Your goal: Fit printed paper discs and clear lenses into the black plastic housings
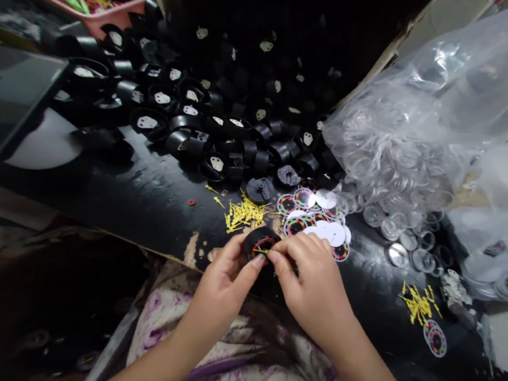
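Observation:
Near the table's front edge, my left hand (226, 275) grips a small round black gauge (253, 238) between thumb and fingers. Its dark dial with a coloured scale faces up towards me. Across the dial lies a yellow pointer (262, 251), and my right hand (307, 267) pinches at its right end with thumb and forefinger. Just behind the hands are a pile of yellow pointers (246, 213) and a heap of round dial discs (299, 225), some printed side up, others showing white backs.
Many black round housings (190, 109) are heaped along the back. Clear plastic bags (399, 129) with transparent round covers (397, 255) stand at right, near more yellow pointers (420, 304). A pink basket (113, 16) is at the back left, with a dark-screened device (7, 96) in front.

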Motion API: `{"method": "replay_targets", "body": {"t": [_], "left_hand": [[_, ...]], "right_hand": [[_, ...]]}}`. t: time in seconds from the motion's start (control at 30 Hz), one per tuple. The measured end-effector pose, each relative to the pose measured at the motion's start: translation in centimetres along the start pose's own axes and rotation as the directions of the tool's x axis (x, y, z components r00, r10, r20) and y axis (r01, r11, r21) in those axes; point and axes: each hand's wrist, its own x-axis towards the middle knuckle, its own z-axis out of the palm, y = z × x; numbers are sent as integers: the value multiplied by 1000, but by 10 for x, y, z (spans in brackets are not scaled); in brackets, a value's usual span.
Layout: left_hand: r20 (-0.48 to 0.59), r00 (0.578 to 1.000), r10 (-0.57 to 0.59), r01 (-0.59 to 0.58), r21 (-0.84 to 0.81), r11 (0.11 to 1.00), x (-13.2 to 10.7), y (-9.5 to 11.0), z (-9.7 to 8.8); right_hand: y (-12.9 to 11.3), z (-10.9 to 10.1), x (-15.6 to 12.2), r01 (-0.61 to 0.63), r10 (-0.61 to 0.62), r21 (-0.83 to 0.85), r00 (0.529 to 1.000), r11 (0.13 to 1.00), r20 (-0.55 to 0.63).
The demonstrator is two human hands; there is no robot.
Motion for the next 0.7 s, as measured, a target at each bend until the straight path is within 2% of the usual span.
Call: {"method": "replay_targets", "body": {"t": [0.13, 0.43, 0.7], "left_hand": [[23, 1000, 18, -18, 2, 1000, -3, 7, 0], [-22, 996, 88, -85, 139, 987, -7, 15, 3], [-130, 972, 197, -156, 274, 949, -14, 14, 5]], "right_hand": [[0, -2, -1, 19, -22, 89, 999, 996, 35], [-3, 2, -5, -20, 28, 172, 999, 985, -42], [-8, 6, -11, -43, 60, 249, 996, 967, -60]]}}
